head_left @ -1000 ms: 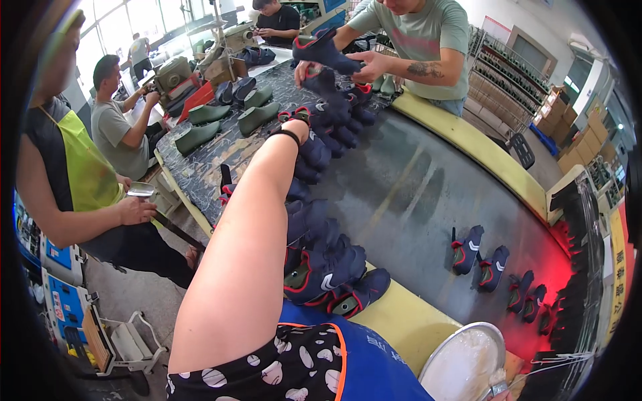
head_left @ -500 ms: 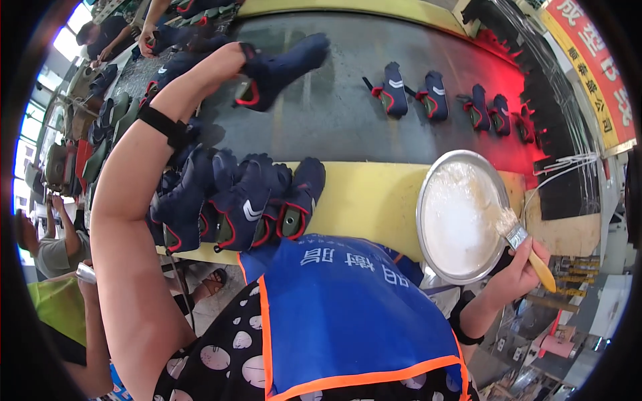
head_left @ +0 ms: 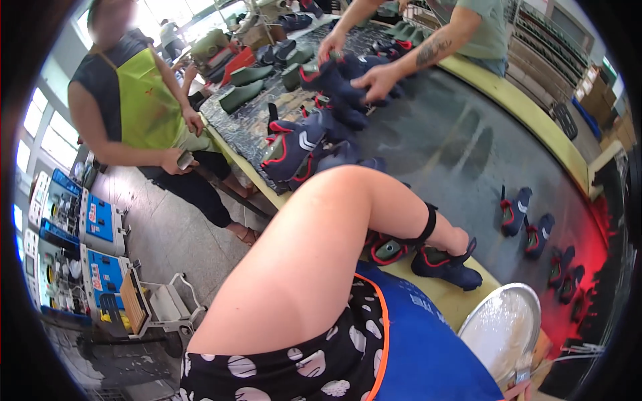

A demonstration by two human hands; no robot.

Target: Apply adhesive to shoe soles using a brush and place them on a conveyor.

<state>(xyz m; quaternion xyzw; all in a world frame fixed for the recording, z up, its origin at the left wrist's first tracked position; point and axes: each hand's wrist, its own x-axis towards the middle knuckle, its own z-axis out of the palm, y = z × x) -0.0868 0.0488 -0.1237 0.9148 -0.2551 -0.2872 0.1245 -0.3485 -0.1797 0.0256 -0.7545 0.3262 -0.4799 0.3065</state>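
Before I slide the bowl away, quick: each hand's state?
Left hand: closed, holding a navy shoe upper.
Right hand, mostly out of frame: holding a brush.

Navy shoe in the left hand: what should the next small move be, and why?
Probably ease the navy shoe toward the brush: the left hand holds it near the pan, and the right hand has the brush by its rim.

A shoe-making workshop
Navy shoes (head_left: 515, 212) sat along the grey worktop (head_left: 435, 134), green foot-shaped blocks (head_left: 242, 96) lay nearby, and machines (head_left: 100, 217), a tall rack (head_left: 550, 57) and an aproned worker (head_left: 148, 97) stood around.
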